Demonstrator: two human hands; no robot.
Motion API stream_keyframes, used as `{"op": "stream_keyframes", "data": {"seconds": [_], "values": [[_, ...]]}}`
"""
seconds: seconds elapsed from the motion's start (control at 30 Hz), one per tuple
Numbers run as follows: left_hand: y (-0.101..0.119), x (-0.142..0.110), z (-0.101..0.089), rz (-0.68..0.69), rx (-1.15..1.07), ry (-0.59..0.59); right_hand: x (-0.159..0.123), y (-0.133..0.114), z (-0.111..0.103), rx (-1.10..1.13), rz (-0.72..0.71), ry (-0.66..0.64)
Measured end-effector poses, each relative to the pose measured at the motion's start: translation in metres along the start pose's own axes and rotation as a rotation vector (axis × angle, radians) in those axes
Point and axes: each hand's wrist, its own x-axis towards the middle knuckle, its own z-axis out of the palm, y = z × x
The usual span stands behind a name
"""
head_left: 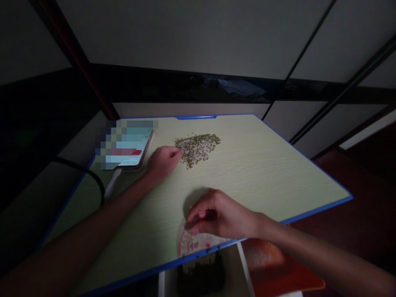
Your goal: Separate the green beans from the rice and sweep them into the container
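A loose pile of small greenish-brown beans [213,141], mixed with whitish grains, lies spread on the light wood-grain table [262,169]. My left hand [163,161] rests at the pile's left edge, its fingers curled in and thumb and fingertip pressed together by the beans. Whatever it may pinch is too small to make out. Nearer the front edge, my right hand [213,212] hovers over a pale, pink-patterned sheet or dish [185,243]. Its fingers are bent towards the thumb, closed around something I cannot make out. Several dark bits sit along the table edge beside it.
A lit phone or tablet [133,148] lies at the back left with a white cable [111,184]. Below the front edge is an open white drawer or box [244,268] with dark contents, beside an orange surface [269,260]. Cabinet panels [185,37] stand behind the table.
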Motion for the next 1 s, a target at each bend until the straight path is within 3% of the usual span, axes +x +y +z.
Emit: {"op": "stream_keyframes", "data": {"seconds": [0.53,0.9,1.0], "values": [[-0.003,0.002,0.001,0.024,0.0,0.014,-0.002,0.001,0.001,-0.064,-0.097,0.009],[-0.002,0.0,0.001,0.018,0.003,0.003,-0.002,0.013,-0.007,0.064,0.076,0.107],[-0.001,-0.001,0.0,0.012,0.005,0.01,-0.001,0.018,-0.017,0.209,0.123,0.123]]}}
